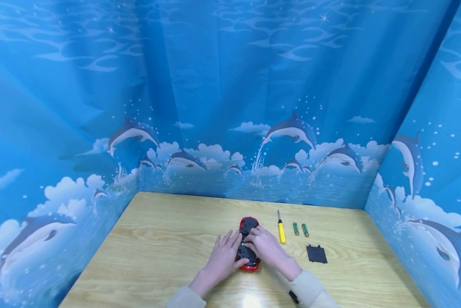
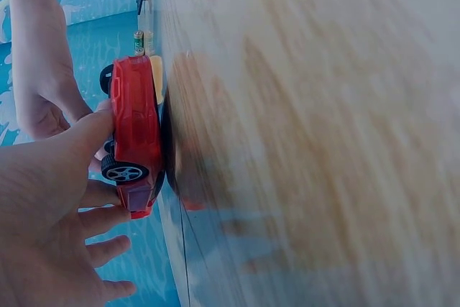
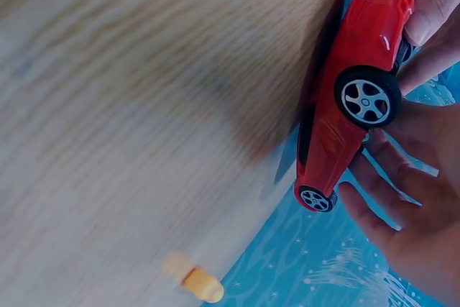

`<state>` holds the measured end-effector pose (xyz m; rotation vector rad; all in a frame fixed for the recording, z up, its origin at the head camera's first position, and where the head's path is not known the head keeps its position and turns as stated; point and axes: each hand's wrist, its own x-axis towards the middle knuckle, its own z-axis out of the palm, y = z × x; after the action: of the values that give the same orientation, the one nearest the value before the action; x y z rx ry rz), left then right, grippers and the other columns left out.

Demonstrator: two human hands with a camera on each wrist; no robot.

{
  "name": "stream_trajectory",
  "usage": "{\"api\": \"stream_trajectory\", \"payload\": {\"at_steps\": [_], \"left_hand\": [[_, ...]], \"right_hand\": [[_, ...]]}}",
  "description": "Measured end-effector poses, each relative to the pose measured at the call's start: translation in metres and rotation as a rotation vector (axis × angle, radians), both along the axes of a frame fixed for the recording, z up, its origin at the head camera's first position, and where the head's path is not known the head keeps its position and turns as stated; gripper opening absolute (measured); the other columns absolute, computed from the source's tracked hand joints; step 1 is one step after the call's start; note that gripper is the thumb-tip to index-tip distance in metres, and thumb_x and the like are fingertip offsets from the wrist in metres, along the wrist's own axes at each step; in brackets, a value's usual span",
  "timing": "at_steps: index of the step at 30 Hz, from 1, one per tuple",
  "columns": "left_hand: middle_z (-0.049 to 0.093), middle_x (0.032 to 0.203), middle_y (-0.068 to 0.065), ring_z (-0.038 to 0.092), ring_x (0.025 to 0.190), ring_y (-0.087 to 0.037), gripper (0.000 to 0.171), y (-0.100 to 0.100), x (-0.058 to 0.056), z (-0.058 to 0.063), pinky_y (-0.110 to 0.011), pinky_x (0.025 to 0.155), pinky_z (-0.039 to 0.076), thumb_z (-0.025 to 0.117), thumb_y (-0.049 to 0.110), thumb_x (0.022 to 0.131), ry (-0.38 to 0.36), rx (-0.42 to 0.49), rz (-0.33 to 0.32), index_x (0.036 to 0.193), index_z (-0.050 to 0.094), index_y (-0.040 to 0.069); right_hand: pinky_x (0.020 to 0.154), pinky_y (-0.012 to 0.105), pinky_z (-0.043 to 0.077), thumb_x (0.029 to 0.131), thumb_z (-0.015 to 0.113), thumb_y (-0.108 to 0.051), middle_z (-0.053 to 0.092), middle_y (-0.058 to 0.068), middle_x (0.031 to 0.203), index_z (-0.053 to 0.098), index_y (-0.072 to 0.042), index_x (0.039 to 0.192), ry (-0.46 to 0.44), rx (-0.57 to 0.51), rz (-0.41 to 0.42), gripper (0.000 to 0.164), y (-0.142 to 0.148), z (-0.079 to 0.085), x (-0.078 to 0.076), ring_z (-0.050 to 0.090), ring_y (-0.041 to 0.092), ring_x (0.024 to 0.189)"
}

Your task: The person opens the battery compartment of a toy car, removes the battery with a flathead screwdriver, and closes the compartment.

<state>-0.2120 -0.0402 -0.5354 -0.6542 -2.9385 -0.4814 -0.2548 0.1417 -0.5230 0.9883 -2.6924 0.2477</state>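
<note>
A red toy car lies upside down on the table, its black underside facing up. My left hand holds it from the left, thumb on the near part of the underside and fingers along the side. At the middle of the underside, my right hand pinches a small green battery between thumb and fingertips; the fingers hide most of it. In the right wrist view, the car's wheel and red side face the camera, with the right fingers bent over the underside.
Right of the car lie a yellow-handled screwdriver, two green batteries, one the left battery and one the right battery, and a black battery cover. A blue dolphin-print curtain surrounds the wooden table.
</note>
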Motion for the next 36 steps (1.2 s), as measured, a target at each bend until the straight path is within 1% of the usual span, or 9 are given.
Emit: {"api": "stream_trajectory", "payload": {"at_steps": [5, 12, 16, 21, 24, 29, 36], "left_hand": [[0.045, 0.156, -0.014, 0.039, 0.145, -0.037, 0.080, 0.000, 0.000, -0.001, -0.065, 0.115, 0.033, 0.067, 0.055, 0.092, 0.000, 0.000, 0.001, 0.149, 0.048, 0.003], [0.045, 0.156, -0.014, 0.039, 0.145, -0.038, 0.080, -0.001, 0.000, -0.002, -0.065, 0.115, 0.032, 0.067, 0.054, 0.091, 0.009, 0.006, -0.002, 0.149, 0.048, 0.003], [0.045, 0.156, -0.014, 0.039, 0.145, -0.038, 0.080, -0.001, 0.000, -0.001, -0.065, 0.115, 0.032, 0.067, 0.055, 0.091, 0.002, 0.010, -0.004, 0.149, 0.048, 0.003], [0.044, 0.157, -0.014, 0.038, 0.145, -0.038, 0.080, -0.001, 0.001, 0.000, -0.066, 0.115, 0.032, 0.066, 0.055, 0.092, 0.001, 0.010, -0.007, 0.150, 0.048, 0.003], [0.044, 0.157, -0.014, 0.038, 0.145, -0.038, 0.080, 0.000, 0.000, 0.000, -0.066, 0.115, 0.031, 0.065, 0.055, 0.092, 0.002, 0.007, -0.009, 0.150, 0.047, 0.003], [0.044, 0.156, -0.014, 0.039, 0.145, -0.038, 0.081, 0.000, 0.000, 0.000, -0.065, 0.115, 0.033, 0.067, 0.055, 0.091, 0.009, -0.001, -0.008, 0.150, 0.048, 0.003], [0.045, 0.156, -0.014, 0.040, 0.144, -0.038, 0.080, 0.000, 0.001, 0.000, -0.065, 0.115, 0.033, 0.068, 0.055, 0.090, 0.020, -0.003, -0.005, 0.149, 0.049, 0.003]], "right_hand": [[0.081, 0.034, 0.057, 0.093, 0.074, -0.022, 0.066, -0.003, 0.092, 0.076, -0.013, 0.098, -0.026, 0.007, -0.010, 0.011, -0.001, 0.001, 0.001, 0.062, 0.015, 0.086], [0.078, 0.034, 0.058, 0.091, 0.075, -0.022, 0.068, -0.001, 0.092, 0.075, -0.011, 0.098, -0.053, -0.005, 0.007, 0.012, -0.001, 0.003, 0.001, 0.065, 0.015, 0.083], [0.080, 0.035, 0.059, 0.092, 0.075, -0.021, 0.068, 0.000, 0.095, 0.075, -0.011, 0.102, -0.083, -0.003, 0.008, 0.014, 0.000, 0.004, 0.002, 0.066, 0.016, 0.086], [0.083, 0.035, 0.060, 0.092, 0.075, -0.016, 0.068, 0.001, 0.098, 0.076, -0.009, 0.106, -0.090, 0.010, 0.025, 0.016, 0.002, 0.006, 0.002, 0.067, 0.017, 0.089], [0.083, 0.035, 0.060, 0.091, 0.075, -0.013, 0.066, 0.001, 0.097, 0.076, -0.009, 0.105, -0.094, 0.006, 0.030, 0.015, 0.003, 0.008, 0.003, 0.067, 0.018, 0.090], [0.084, 0.038, 0.060, 0.091, 0.075, -0.012, 0.066, 0.002, 0.097, 0.074, -0.008, 0.103, -0.123, -0.021, 0.033, 0.013, 0.003, 0.010, 0.005, 0.065, 0.019, 0.092], [0.085, 0.039, 0.059, 0.090, 0.075, -0.007, 0.063, 0.001, 0.097, 0.072, -0.007, 0.104, -0.155, -0.055, 0.034, 0.015, 0.004, 0.012, 0.006, 0.062, 0.019, 0.094]]}}
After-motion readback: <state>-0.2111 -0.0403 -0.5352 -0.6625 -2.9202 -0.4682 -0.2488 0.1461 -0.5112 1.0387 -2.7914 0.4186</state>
